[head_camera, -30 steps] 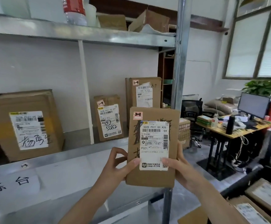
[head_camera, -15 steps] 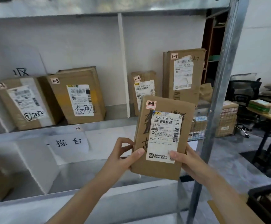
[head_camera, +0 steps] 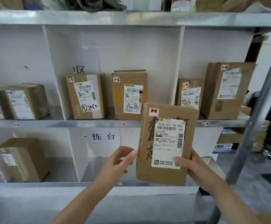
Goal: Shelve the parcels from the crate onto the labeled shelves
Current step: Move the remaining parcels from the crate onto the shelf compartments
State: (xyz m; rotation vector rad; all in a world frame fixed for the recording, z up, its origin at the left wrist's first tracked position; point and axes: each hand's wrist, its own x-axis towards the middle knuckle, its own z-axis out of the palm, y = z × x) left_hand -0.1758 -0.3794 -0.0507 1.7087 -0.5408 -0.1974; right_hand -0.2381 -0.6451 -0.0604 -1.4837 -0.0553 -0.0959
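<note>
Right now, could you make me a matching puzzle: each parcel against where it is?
1. flat brown cardboard parcel with red sticker
2. tall brown cardboard box tagged 1-4
3. brown cardboard box handwritten 5082

A. middle shelf, rightmost bay
B. middle shelf, centre bay
C. held between left hand and right hand

Pairs: 1-C, 2-A, 3-B

The middle shelf (head_camera: 99, 124) is split by white dividers (head_camera: 55, 75) into compartments. Left compartment: two boxes (head_camera: 25, 102), side by side. Centre compartment, edge tag 1-3: taped box (head_camera: 86, 96) and yellow-banded box (head_camera: 129, 96), upright, just apart. Right compartment, edge tag 1-4: small box (head_camera: 188, 92) beside tall box (head_camera: 226, 91). The lower shelf (head_camera: 50, 185) carries a lone box (head_camera: 23, 159) near its left end.
</note>
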